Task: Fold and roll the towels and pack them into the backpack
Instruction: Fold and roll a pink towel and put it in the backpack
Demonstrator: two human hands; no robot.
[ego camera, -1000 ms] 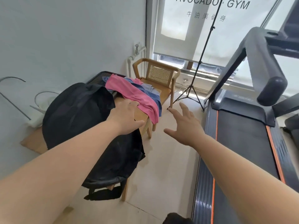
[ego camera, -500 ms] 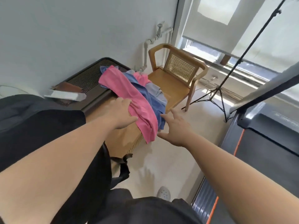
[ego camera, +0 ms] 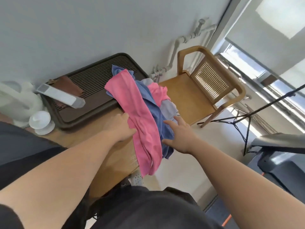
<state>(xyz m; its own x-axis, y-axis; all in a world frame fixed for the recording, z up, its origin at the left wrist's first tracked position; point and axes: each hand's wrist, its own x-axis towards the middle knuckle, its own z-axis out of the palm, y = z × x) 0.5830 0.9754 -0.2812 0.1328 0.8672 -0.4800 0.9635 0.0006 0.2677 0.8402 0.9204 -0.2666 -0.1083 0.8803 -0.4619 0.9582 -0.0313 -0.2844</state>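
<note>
A heap of towels lies on the right end of the wooden table (ego camera: 105, 151). A long pink towel (ego camera: 140, 116) lies on top and hangs over the table's front edge. Blue towels (ego camera: 158, 118) and a pale lilac one (ego camera: 167, 107) lie under and beside it. My left hand (ego camera: 123, 128) touches the pink towel's left edge, and its fingertips are hidden by the fabric. With fingers spread, my right hand (ego camera: 179, 135) rests on the blue towel at the heap's right side. The black backpack (ego camera: 21, 146) lies at the table's left end, partly out of frame.
A dark slatted tray (ego camera: 95, 80) at the wall carries a white bar-shaped device (ego camera: 61, 96) and a brown pouch (ego camera: 69, 85). A white lidded pot (ego camera: 41, 121) stands left of it. A wooden chair (ego camera: 206, 90), a tripod (ego camera: 244, 119) and a treadmill (ego camera: 280, 154) are to the right.
I have stepped closer to the table and the view now looks down on the towels. My right hand moved from mid-air onto the blue towel. My left hand slid to the pink towel's edge.
</note>
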